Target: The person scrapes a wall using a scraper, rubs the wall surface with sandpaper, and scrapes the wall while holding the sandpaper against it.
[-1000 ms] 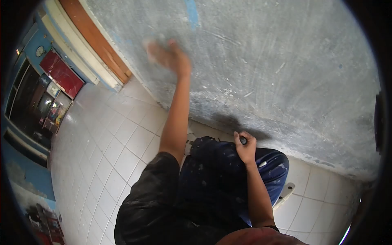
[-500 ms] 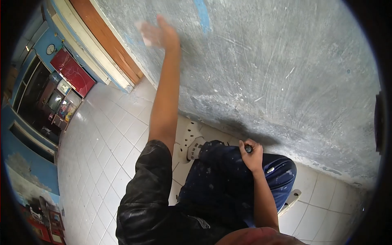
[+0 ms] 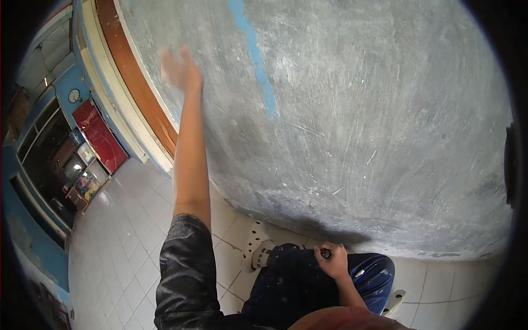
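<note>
My left hand [image 3: 184, 71] is raised against the grey, scraped wall [image 3: 341, 110] near the door frame. Motion smears its fingers; a pale sheet [image 3: 166, 67], perhaps sandpaper, shows at their outer edge, pressed toward the wall. Down by my bent knee, my right hand [image 3: 335, 264] is closed around a tool with a dark, round-ended handle [image 3: 326, 253]. The tool's other end is hidden, so its kind cannot be told. A strip of blue paint [image 3: 256, 55] runs down the wall, right of my left hand.
An orange-brown door frame [image 3: 132, 71] borders the wall on the left. White floor tiles [image 3: 126, 220] run toward a far room with a red panel [image 3: 100, 135] and a wall clock [image 3: 74, 95]. My paint-spotted trousers [image 3: 286, 280] and a pale perforated shoe [image 3: 254, 242] are close to the wall's foot.
The view has tilted up, showing more wall and blue strip. My left hand has shifted left, closer to the door frame. My right hand keeps its hold on the dark handle.
</note>
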The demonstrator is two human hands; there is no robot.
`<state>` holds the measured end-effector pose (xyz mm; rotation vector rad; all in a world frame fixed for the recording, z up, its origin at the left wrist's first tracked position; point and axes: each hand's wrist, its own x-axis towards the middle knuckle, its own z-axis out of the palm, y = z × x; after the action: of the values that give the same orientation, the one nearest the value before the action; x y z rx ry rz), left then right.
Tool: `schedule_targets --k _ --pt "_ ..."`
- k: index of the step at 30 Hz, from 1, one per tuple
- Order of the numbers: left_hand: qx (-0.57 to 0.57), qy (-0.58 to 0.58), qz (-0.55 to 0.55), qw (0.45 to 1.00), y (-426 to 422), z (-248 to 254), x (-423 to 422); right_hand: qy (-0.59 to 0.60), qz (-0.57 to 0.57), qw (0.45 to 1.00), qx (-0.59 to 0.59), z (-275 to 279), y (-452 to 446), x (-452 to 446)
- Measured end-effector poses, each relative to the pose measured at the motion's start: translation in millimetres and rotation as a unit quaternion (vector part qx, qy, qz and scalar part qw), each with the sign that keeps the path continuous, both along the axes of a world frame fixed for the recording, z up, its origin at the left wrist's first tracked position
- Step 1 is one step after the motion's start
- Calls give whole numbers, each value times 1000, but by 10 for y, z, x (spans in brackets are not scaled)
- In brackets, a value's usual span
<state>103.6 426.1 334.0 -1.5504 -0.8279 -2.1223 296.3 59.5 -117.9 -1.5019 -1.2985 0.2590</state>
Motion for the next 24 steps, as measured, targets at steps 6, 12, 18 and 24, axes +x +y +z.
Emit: schedule_targets --k 6,12,18,24 --pt "-323 -217 -27 921 430 -677 -546 -22 21 999 -27 13 37 -45" --pt "27 46 48 997 -197 -192 414 -50 22 998 -45 -21 55 -43" --pt "168 249 33 953 -1258 -91 1146 -70 24 994 -74 47 61 -82" --pt "-22 82 -18 996 -1066 -1451 1205 -54 36 996 -58 -15 62 -40"
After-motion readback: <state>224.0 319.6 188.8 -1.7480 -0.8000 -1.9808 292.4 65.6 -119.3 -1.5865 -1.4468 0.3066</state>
